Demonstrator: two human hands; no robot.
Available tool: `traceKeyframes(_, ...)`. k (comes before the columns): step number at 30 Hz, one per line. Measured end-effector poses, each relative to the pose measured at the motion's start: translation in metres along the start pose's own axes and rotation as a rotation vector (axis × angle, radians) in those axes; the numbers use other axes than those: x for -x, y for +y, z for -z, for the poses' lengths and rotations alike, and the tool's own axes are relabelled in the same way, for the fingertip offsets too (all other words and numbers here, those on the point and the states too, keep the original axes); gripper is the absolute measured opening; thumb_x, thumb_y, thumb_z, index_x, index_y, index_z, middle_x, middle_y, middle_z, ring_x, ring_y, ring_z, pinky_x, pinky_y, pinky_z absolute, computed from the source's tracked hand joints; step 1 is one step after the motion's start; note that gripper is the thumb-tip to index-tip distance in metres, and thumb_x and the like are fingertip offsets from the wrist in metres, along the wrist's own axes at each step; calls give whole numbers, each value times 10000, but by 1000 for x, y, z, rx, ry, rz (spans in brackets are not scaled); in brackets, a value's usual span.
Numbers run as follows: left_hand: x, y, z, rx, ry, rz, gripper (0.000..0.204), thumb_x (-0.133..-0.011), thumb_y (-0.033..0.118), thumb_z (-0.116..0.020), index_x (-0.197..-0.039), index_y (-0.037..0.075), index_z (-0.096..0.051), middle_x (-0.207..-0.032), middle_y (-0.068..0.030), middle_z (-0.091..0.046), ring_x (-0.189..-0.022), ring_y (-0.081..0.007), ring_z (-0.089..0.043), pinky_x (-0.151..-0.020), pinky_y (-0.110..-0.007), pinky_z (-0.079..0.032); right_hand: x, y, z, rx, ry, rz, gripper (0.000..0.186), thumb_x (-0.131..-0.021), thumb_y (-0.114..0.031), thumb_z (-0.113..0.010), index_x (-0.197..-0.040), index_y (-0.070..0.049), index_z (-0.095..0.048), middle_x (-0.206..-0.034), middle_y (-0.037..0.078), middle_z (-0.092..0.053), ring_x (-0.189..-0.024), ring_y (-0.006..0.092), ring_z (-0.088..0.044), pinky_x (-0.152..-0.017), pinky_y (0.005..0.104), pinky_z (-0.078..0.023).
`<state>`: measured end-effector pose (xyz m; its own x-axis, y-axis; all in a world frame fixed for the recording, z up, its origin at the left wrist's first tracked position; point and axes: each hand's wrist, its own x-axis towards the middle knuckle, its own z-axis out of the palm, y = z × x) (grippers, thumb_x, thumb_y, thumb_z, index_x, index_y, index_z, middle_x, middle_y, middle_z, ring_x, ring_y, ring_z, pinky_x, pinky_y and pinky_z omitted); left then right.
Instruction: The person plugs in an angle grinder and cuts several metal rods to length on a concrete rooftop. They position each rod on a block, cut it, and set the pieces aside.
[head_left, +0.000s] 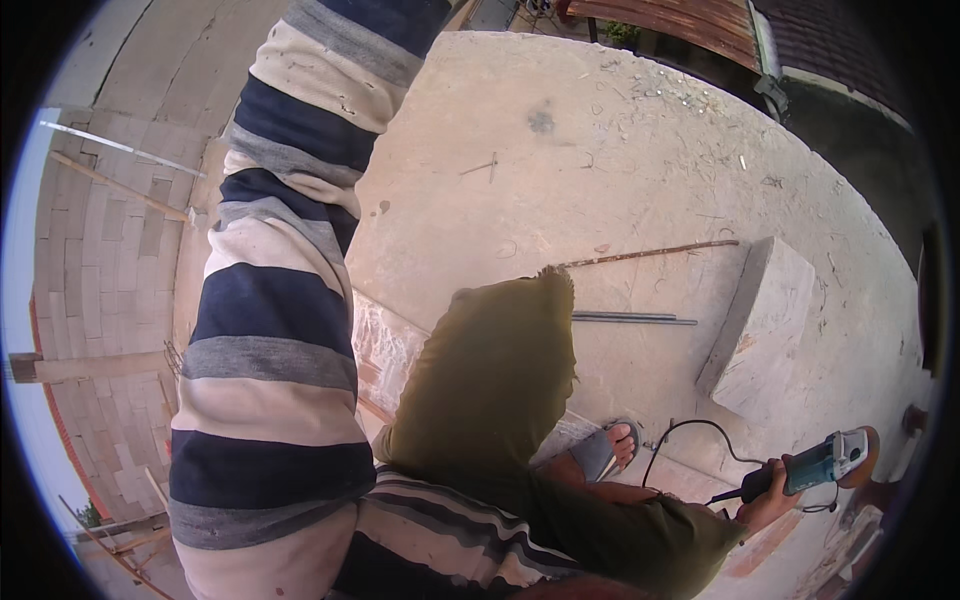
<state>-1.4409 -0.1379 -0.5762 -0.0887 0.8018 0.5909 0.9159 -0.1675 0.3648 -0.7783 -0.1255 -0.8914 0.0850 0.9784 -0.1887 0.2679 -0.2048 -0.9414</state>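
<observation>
angle grinder point(822, 467): 1 | right hand point(768, 499): 1 | sandal point(597, 455): 1 | large pale block point(770, 325): 1 | grey rods point(625, 319): 2 | mottled stick point(650, 253): 1 | raised striped sleeve point(270, 360): 1

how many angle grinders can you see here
1: the teal angle grinder, gripped by the right hand at lower right; another could be hidden behind the striped sleeve.

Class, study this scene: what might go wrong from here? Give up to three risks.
1. Only the right hand visibly grips the grinder, so a kick might twist it loose.
2. The black cable loops beside the sandal and could be tripped over.
3. The toes are bare, so flying chips might hurt them.
</observation>
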Motion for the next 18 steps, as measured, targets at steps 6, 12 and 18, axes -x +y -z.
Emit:
traceKeyframes(6, 110, 10, -220, 375, -550, 448, 451, -1157, 447, -578, -1264, 78, -814, -686, 96, -335, -622, -64, -274, -569, -289, -270, 19, -22, 16, 113, 112, 73, 420, -847, -62, -792, -1227, 8, -628, -1037, 116, -738, -868, 231, -731, -826, 388, -595)
traceKeyframes(12, 216, 28, -399, 471, -837, 463, 502, -1127, 423, -605, -1232, -46, -749, -836, -168, -722, -799, -231, -677, -765, -413, -524, 36, -24, 59, 133, 140, 59, 485, -805, -30, -799, -1258, -8, -629, -1037, 68, -728, -885, 170, -701, -820, 337, -578)
traceKeyframes(18, 282, 28, -424, 359, -763, 293, 489, -1155, 467, -511, -1188, 15, -696, -772, -195, -715, -751, -378, -729, -726, -487, -546, 34, -23, 27, 156, 38, 40, 530, -778, -82, -843, -1262, -5, -643, -1014, 52, -715, -888, 155, -684, -825, 329, -567)
